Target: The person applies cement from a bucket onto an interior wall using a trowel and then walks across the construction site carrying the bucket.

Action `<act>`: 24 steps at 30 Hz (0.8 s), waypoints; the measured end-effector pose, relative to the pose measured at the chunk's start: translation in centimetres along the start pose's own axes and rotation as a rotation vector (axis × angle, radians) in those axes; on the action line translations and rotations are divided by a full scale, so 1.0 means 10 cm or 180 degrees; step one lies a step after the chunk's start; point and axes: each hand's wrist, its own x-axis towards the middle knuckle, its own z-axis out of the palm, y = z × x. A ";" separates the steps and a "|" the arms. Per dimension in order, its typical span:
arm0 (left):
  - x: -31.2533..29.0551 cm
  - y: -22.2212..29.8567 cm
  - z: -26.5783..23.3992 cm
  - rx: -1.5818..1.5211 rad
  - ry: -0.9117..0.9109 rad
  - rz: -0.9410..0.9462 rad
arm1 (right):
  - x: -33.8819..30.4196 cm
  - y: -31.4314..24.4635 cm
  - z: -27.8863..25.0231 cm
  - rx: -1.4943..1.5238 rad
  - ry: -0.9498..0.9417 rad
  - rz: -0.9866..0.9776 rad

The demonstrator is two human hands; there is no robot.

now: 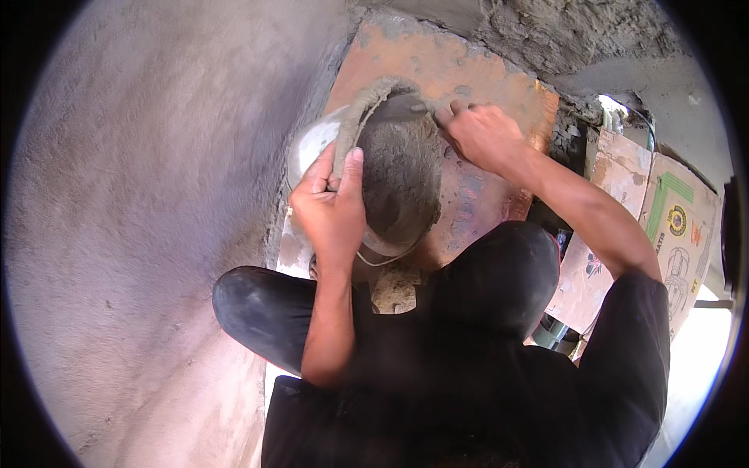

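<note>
A round bucket holds wet grey mortar, and a thick crust of mortar coats its upper left rim. My left hand is closed round that rim, thumb on the inner side and fingers toward the outer wall. At the bucket's far right edge, my right hand is in a fist. A grey, mortar-smeared piece runs from the fist toward the rim; its kind is too hard to make out. A thin bail handle hangs at the near side of the bucket.
Under the bucket lies a reddish-brown, mortar-spotted board. A plastered wall rises close on my left. Cardboard stands at the right, beyond my right arm. My bent knees flank the near side of the bucket. Rough masonry borders the far side.
</note>
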 end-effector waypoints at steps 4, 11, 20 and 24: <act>-0.07 -0.14 0.24 -0.0427 0.0199 0.0337 | -0.01 -0.06 0.30 0.0146 -0.0696 -0.0509; -0.10 -0.04 0.23 -0.0419 0.0407 0.0460 | -0.47 -0.24 0.37 0.2069 -0.0421 -0.1232; -0.01 -0.01 0.11 -0.0239 0.0736 0.0290 | -0.62 0.02 0.36 0.0810 0.0004 -0.0152; -0.02 -0.08 0.17 0.0886 0.0902 0.0092 | -0.87 0.20 0.33 0.0744 0.0251 0.0059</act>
